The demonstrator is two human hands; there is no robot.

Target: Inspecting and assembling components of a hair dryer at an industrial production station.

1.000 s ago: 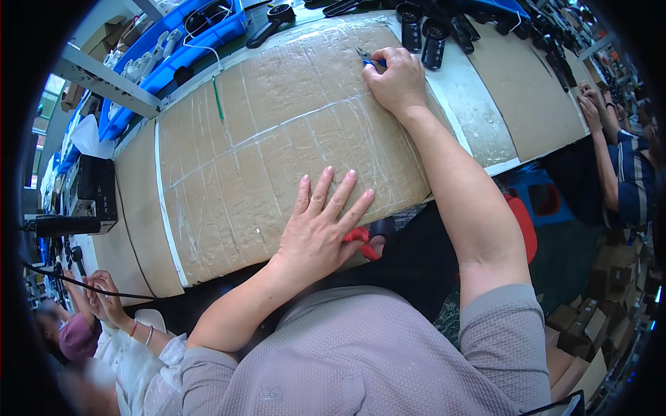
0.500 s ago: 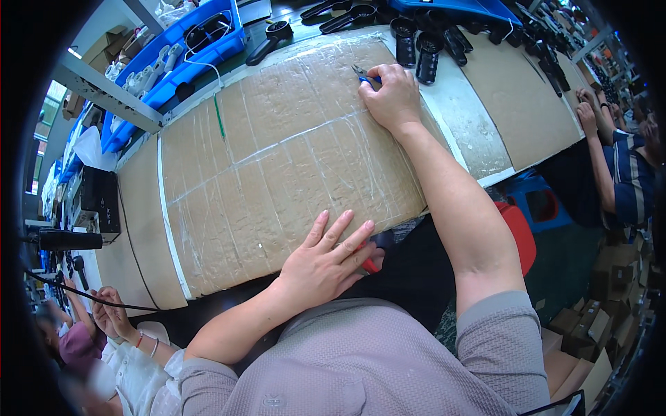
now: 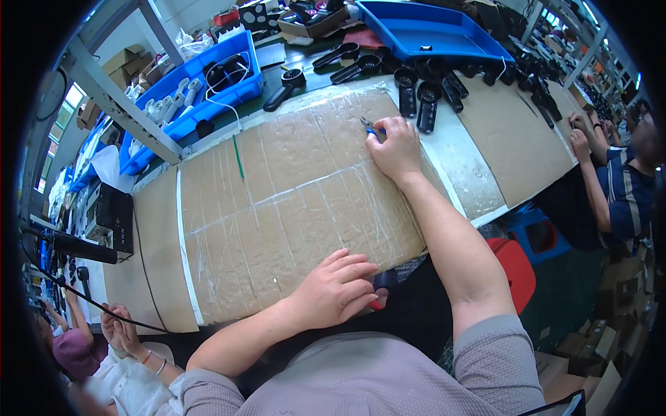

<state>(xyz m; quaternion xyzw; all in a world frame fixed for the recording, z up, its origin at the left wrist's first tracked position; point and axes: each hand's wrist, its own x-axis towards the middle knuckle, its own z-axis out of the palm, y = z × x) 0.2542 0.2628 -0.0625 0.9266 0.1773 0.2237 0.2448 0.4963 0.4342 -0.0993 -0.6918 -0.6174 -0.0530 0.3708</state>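
My right hand is closed on small pliers with blue handles, near the far right of a cardboard sheet covered in clear tape. The metal jaws point away to the left; most of the handles are hidden by my fingers. At the sheet's near edge, my left hand rests palm down, fingers loosely extended and slightly bent, with nothing seen in it. Just beside its fingertips a red thing shows, mostly hidden, its kind unclear. A thin green stick lies on the sheet's far left part.
Black scoop-shaped handled parts lie along the far side, with a blue tray behind them. A blue bin of white parts stands far left by a metal post. People sit at both sides; a red stool is at right.
The view has tilted up, so the bench sits lower in the picture. My left hand's fingers, spread before, have drawn together and bent a little. My right hand still holds the pliers.
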